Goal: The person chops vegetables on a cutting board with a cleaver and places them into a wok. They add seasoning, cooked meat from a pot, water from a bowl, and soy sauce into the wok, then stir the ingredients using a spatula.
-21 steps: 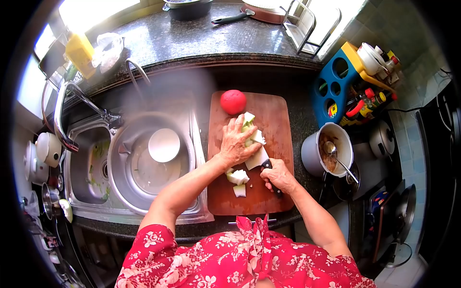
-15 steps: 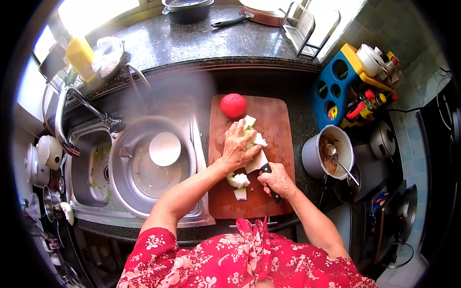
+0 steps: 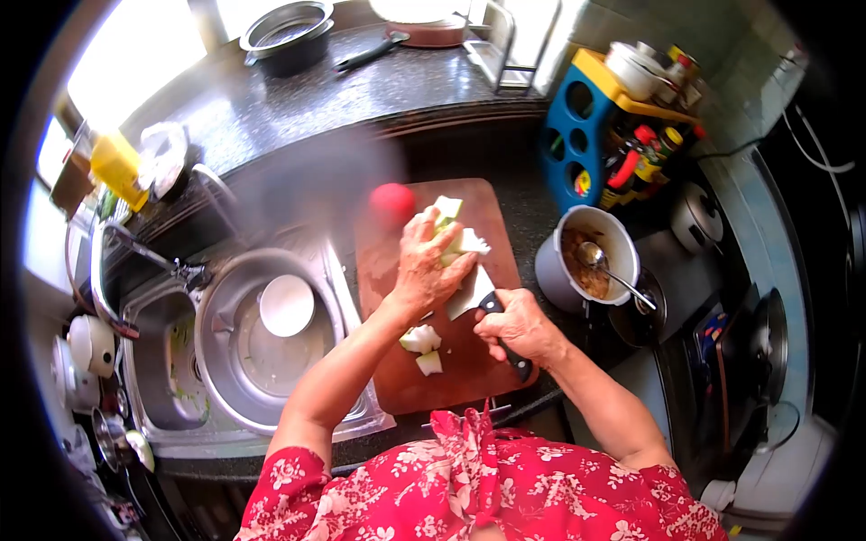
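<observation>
L hand (image 3: pixel 422 270) presses flat on the pale veg (image 3: pixel 454 236), fingers spread over it. R hand (image 3: pixel 512 325) is fisted round the knife (image 3: pixel 476 299), blade just right of L fingers, veg's long axis running away up the board (image 3: pixel 469 365).

left hand (image 3: pixel 422 270) pressing down, fingers spread | right hand (image 3: pixel 512 323) fisted

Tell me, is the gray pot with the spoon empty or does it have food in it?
It has food in it. The gray pot stands upright beside the cutting board, brownish food shows inside, and the spoon rests in it.
</observation>
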The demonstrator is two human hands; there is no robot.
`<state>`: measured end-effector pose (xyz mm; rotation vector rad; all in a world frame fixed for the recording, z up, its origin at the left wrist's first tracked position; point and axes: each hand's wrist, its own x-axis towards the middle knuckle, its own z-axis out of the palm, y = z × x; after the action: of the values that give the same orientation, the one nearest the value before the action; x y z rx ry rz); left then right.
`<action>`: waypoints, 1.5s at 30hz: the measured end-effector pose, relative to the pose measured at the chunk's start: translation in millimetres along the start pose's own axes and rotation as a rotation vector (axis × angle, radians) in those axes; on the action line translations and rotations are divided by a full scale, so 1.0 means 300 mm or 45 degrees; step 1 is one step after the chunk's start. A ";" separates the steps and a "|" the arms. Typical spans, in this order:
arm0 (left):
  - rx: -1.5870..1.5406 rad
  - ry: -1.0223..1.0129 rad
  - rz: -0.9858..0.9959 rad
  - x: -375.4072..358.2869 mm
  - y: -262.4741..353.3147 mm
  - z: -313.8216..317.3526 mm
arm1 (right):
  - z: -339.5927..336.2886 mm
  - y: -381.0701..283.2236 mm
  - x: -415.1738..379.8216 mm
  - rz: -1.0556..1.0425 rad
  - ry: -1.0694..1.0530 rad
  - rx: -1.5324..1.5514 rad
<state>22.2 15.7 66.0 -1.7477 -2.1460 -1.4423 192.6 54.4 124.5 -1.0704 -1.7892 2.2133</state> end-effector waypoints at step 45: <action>-0.803 -1.287 0.357 0.315 2.002 1.441 | -1.520 0.192 -1.750 0.046 1.554 -0.502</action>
<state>672.9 334.5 243.5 -3.4158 -1.5817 -1.3949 864.9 154.8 282.3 -1.8988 -1.5142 0.7306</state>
